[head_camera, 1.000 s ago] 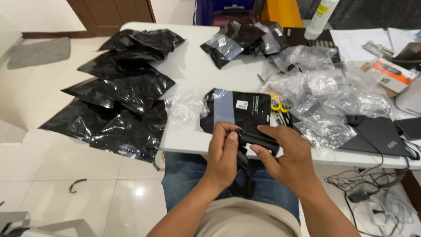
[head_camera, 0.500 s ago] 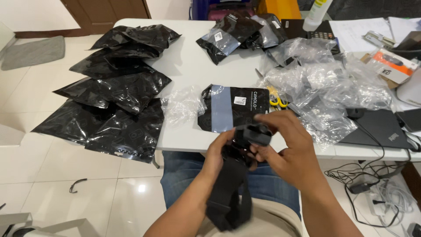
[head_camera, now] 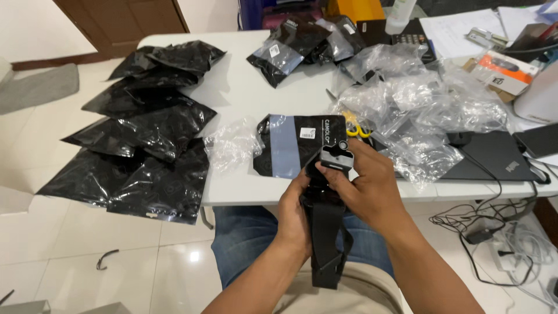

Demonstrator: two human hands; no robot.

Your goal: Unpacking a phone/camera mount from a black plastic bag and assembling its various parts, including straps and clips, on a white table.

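Observation:
Both my hands hold a black webbing strap point(head_camera: 325, 232) with a dark buckle point(head_camera: 336, 156) at its top, above my lap in front of the white table point(head_camera: 244, 99). My left hand point(head_camera: 295, 216) grips the strap from the left, just below the buckle. My right hand point(head_camera: 366, 187) wraps the buckle end from the right, thumb on the buckle. The strap hangs down over my jeans. Right behind my hands, a black package with a grey-blue stripe point(head_camera: 293, 144) lies flat on the table.
Several black plastic bags point(head_camera: 142, 151) pile on the table's left side, hanging over its edge. A heap of clear plastic wrappers point(head_camera: 418, 110) lies to the right, with yellow-handled scissors point(head_camera: 353, 125), a black laptop point(head_camera: 494, 154) and more bagged items point(head_camera: 296, 49) at the back. Cables point(head_camera: 494, 232) trail on the floor.
The strap was pressed against the package at the table's edge; both hands have pulled it free and raised it, so the strap now hangs down and the buckle is up.

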